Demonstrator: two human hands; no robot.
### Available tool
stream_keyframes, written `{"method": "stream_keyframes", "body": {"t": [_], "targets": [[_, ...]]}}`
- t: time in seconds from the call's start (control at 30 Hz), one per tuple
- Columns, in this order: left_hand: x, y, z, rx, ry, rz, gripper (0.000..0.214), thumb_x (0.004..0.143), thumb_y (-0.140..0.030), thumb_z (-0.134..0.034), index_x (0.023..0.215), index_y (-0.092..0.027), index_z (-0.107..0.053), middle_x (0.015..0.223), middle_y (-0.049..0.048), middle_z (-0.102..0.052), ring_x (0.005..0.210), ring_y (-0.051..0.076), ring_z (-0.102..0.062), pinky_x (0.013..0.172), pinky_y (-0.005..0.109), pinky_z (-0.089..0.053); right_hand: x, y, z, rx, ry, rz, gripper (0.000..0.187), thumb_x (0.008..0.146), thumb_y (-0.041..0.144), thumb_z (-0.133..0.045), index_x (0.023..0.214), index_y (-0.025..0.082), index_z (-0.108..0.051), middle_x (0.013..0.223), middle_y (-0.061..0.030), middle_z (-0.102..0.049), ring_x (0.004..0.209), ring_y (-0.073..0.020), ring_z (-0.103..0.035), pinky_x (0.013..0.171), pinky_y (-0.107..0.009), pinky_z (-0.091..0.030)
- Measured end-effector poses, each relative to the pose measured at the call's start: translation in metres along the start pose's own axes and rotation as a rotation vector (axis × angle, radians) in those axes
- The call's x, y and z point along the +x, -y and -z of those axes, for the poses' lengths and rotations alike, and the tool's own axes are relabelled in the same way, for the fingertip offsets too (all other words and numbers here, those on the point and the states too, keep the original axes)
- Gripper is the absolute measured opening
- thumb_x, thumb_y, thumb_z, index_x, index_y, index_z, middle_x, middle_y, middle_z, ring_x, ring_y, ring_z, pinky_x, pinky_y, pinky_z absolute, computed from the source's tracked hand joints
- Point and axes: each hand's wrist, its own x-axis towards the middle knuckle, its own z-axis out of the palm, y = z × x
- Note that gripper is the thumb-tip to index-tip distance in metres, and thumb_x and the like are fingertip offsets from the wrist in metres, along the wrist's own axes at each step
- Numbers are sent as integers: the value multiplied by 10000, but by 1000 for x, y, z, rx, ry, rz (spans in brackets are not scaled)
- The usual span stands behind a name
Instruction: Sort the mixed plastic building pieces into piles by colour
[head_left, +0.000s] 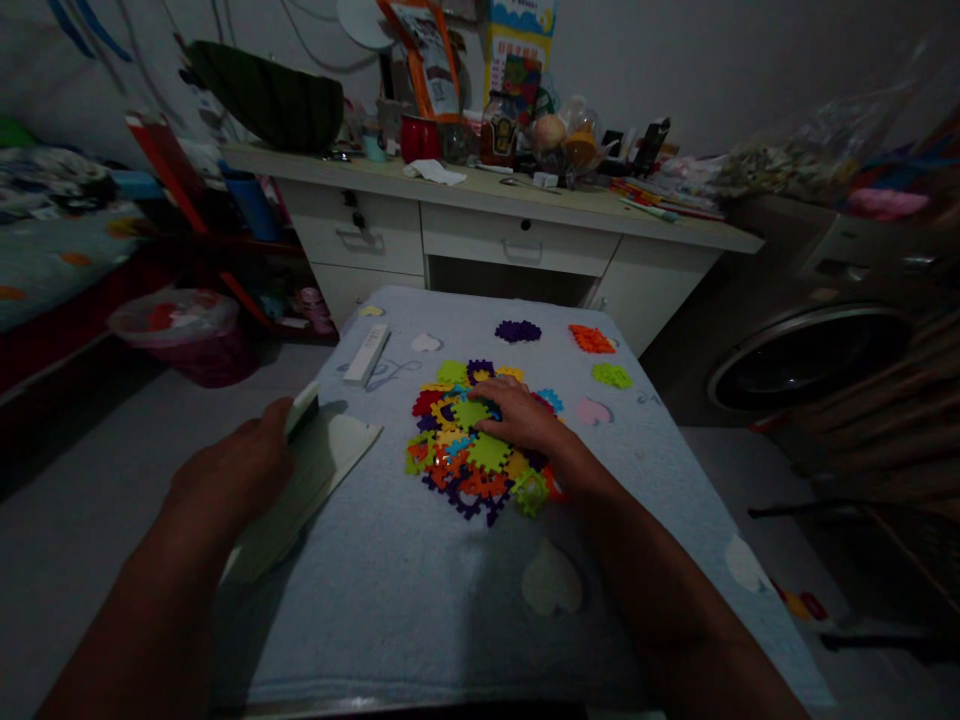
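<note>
My right hand point(521, 412) rests on a heap of gear-edged plastic building pieces point(457, 480) in lime, orange, purple, yellow, red and blue. Its thumb and fingers are spread apart over a lime green piece point(471, 413), touching the heap. My left hand point(238, 462) is at the left edge of the cloth-covered table, its fingers closed on a pale flat thing point(319, 480) with a white edge and a dark patch. What this thing is I cannot make out. Smaller piles lie farther back: purple pieces point(517, 331), orange pieces point(591, 339) and lime green pieces point(612, 376).
A long white box-like bar point(367, 355) lies at the table's back left. Behind stands a white desk point(517, 212) crowded with jars and packets. A washing machine point(810, 310) is on the right, and a lined pink bin point(191, 345) sits on the floor at left.
</note>
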Motion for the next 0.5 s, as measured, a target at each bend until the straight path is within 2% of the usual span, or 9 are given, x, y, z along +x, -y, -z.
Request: {"method": "stream_keyframes", "body": {"t": [0.27,0.4,0.5], "targets": [[-9,-5,8,26,28,11,678,878,-370,-412,1510,-221,-218,1418,212,-518,1051,380,-644,791,477,-522,-1,-1,0,17,3,5,422,815,252,-745,1225,235,-644,1279,-88,-633,1231,-260,-513,1081,-457,-341],[-8,-2,5,21,24,32,674,871,-326,-389,1515,-264,-198,1406,209,-519,995,384,-658,735,481,-530,-2,3,1,20,-1,-1,426,803,275,-764,1213,246,-653,1270,-82,-641,1225,-261,-516,1085,-460,-339],[-3,4,0,18,-23,-9,639,877,-304,-345,1503,-248,-231,1360,242,-542,923,402,-672,667,493,-530,-2,3,4,43,-44,-5,447,782,302,-786,1203,230,-657,1264,-91,-643,1222,-261,-517,1072,-449,-355]]}}
